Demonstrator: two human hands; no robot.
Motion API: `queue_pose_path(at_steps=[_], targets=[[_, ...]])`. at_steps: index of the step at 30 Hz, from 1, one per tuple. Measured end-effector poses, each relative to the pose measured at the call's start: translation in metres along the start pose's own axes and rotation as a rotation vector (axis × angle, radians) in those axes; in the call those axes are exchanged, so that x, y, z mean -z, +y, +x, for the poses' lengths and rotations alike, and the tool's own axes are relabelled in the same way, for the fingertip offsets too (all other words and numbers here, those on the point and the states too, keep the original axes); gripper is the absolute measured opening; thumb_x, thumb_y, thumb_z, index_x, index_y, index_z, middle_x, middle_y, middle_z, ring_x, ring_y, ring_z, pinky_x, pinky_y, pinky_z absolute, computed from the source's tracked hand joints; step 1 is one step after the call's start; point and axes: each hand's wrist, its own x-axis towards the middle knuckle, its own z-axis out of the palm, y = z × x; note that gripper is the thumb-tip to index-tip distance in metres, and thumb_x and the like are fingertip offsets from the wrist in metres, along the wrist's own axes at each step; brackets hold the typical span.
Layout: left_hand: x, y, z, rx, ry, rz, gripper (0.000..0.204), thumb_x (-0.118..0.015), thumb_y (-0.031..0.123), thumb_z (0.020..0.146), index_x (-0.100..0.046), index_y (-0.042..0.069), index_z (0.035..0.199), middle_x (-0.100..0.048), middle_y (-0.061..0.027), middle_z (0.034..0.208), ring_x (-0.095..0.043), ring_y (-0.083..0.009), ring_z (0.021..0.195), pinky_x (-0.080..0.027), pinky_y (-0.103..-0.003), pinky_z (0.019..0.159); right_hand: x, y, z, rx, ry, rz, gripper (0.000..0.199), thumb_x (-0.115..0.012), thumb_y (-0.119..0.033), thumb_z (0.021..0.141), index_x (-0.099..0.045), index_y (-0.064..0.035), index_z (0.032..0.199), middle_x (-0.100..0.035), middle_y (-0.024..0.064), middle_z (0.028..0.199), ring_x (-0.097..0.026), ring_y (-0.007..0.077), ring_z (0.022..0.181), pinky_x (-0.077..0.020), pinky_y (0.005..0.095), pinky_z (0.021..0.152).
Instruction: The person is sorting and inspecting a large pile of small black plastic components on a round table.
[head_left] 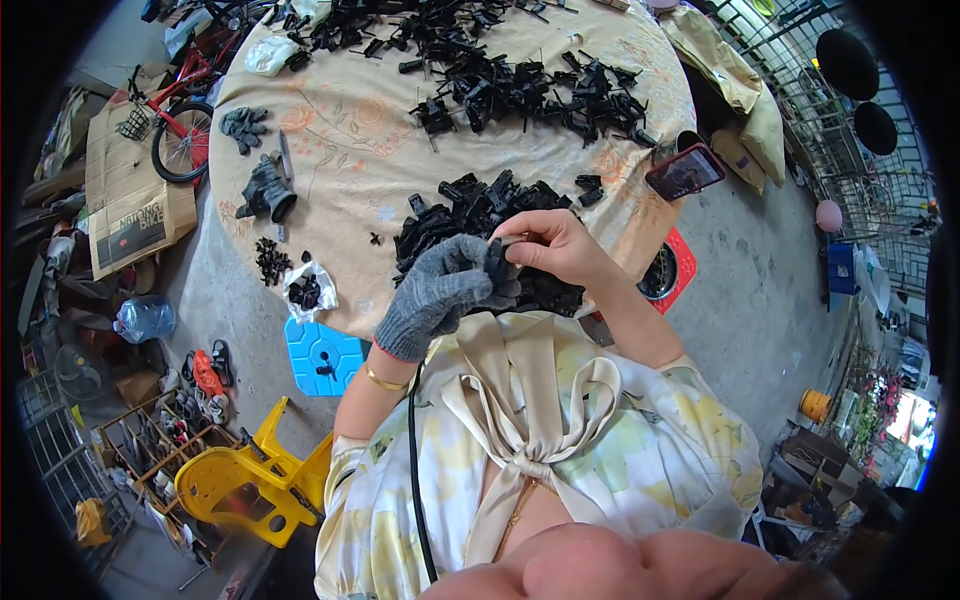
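Note:
My left hand (440, 287), in a grey knitted glove, is closed around a small black plastic part (497, 262) at the table's near edge. My bare right hand (560, 247) meets it there, thumb and forefinger pinched at the part's upper end. A small pale bit shows at those fingertips, too little of it to name. Just beyond and beneath both hands lies a heap of similar black plastic parts (470, 205). The hands hide some of this heap.
The round table's floral cloth (340, 150) carries more black parts (500, 85) farther back. Grey gloves (268, 190), a pen (285, 155) and small black pieces on white paper (312, 290) lie left. A phone (686, 172) stands right; a blue stool (325, 355) and yellow chair (245, 490) are left.

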Motion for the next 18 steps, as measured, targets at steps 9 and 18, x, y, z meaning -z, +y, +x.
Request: queue_pose_path(at_steps=[9,18], targets=[[-0.005,-0.011,-0.001,-0.204,0.287,0.230,0.017,-0.058,0.008,0.083,-0.049,0.002,0.095,-0.058,-0.0074,0.089,-0.060,-0.0153,0.081,-0.051,-0.028,0.074,-0.016,0.004,-0.005,0.116,0.247,-0.339,0.013,-0.057,-0.011,0.086,-0.061,-0.0002,0.091,-0.059,-0.0004,0.075,-0.048,0.0034,0.066,-0.0400,0.0188,0.058],[-0.016,-0.009,-0.001,-0.371,0.373,0.444,0.032,-0.058,0.000,0.082,-0.050,0.000,0.113,-0.056,-0.0073,0.102,-0.055,-0.0122,0.091,-0.050,-0.026,0.078,-0.023,0.002,-0.003,0.187,0.241,-0.569,0.011,-0.057,-0.011,0.083,-0.060,-0.0011,0.083,-0.055,0.0070,0.059,-0.047,0.0118,0.049,-0.0392,0.0253,0.048]])
